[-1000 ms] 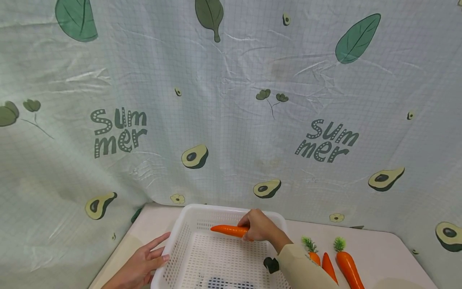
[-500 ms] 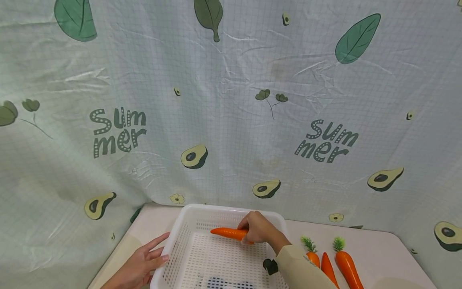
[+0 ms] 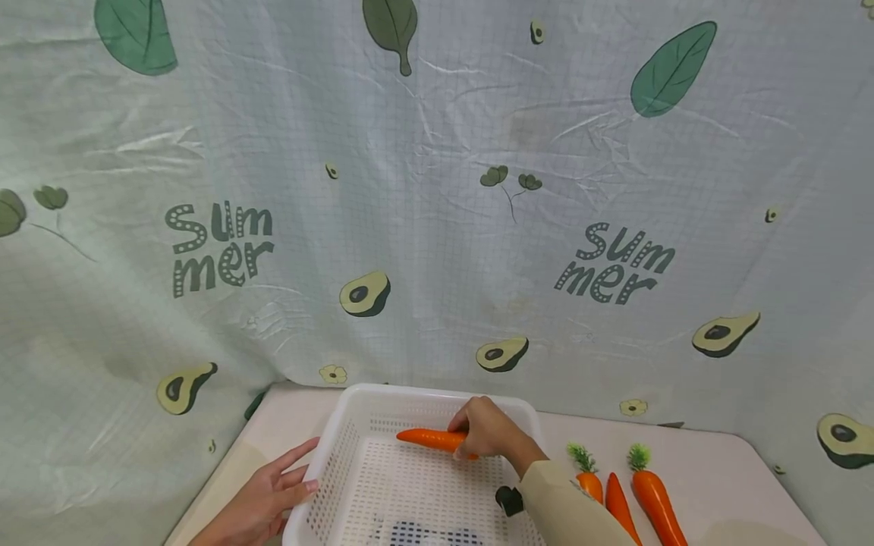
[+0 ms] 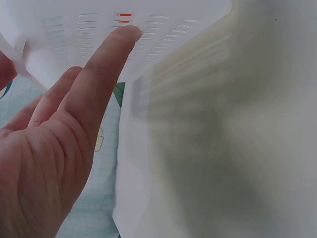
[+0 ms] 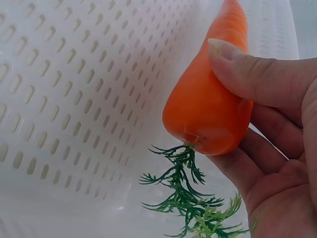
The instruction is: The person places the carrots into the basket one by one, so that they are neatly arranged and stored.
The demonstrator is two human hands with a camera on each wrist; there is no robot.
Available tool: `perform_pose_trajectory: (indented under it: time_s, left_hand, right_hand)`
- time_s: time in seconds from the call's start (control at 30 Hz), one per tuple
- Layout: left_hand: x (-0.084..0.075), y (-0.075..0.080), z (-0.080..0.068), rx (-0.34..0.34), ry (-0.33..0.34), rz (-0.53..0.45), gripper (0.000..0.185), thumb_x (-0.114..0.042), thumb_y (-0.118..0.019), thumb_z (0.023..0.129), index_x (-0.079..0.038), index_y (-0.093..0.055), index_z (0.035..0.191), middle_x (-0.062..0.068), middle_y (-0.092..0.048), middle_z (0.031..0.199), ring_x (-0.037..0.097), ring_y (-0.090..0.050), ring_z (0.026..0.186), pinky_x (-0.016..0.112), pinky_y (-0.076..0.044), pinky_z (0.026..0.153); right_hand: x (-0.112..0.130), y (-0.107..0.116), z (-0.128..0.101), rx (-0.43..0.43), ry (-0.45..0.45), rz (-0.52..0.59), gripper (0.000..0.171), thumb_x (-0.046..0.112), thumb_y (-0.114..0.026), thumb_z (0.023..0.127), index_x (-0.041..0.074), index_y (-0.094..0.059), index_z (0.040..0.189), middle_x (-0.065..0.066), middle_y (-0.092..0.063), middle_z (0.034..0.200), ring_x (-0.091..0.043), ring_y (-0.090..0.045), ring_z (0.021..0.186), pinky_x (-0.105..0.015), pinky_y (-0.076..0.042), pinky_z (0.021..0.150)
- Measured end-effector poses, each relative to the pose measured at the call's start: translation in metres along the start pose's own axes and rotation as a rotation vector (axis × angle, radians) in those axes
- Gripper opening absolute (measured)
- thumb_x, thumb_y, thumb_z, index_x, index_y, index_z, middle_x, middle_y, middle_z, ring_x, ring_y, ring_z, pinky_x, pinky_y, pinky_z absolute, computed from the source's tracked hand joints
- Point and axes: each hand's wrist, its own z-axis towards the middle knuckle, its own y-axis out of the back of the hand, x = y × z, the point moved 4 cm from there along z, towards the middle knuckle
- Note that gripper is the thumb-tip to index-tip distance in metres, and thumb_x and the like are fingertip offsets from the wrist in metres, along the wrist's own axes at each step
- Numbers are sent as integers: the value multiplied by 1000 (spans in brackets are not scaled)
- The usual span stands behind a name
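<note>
In the head view, a white perforated plastic basket stands on the table. My right hand is inside its far right part, gripping an orange artificial carrot. The right wrist view shows the thumb pressed on the side of the carrot and the fingers behind it. Green plastic leaves hang from its blunt end, near the basket wall. My left hand touches the basket's left side with straight, spread fingers. In the left wrist view, a fingertip rests against the slotted outer wall.
Right of the basket, more carrots lie on the pale table: one with leaves, one with no leaves in view and a larger leafy one. A small black item shows beside the right sleeve. A patterned curtain stands behind.
The right hand and carrot have sunk very slightly within the basket and are otherwise still. The left hand stays at the basket's side. The head view has shifted a little.
</note>
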Motion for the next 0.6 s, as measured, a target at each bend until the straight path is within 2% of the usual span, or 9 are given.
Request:
perform_pose_trajectory:
  time_s: [0.17,0.43,0.6]
  left_hand:
    - [-1,-1,-1,-39,9,25,88,-21,-60,98,-9,2,159,22,-40,155,30,-64,117,58,-54,93]
    - [-2,-1,-1,3,-1,8,87,-21,-58,100,-8,5,158,18,-47,151,28,-64,118,58,-53,94]
    - [-1,0,0,-11,2,10,87,-21,-58,99,-9,4,158,19,-44,153,28,-64,117,57,-53,94]
  right_hand:
    - [-1,0,1,9,-10,1,29,8,-89,66,8,-79,94,2,-75,88,-10,-62,76,-29,-60,76]
    - [1,-2,2,18,-20,-11,29,10,-89,67,9,-79,93,1,-75,88,-10,-62,76,-28,-60,74]
    - [2,-5,3,20,-25,5,27,8,-89,68,8,-79,93,1,-75,87,-11,-62,75,-29,-60,75]
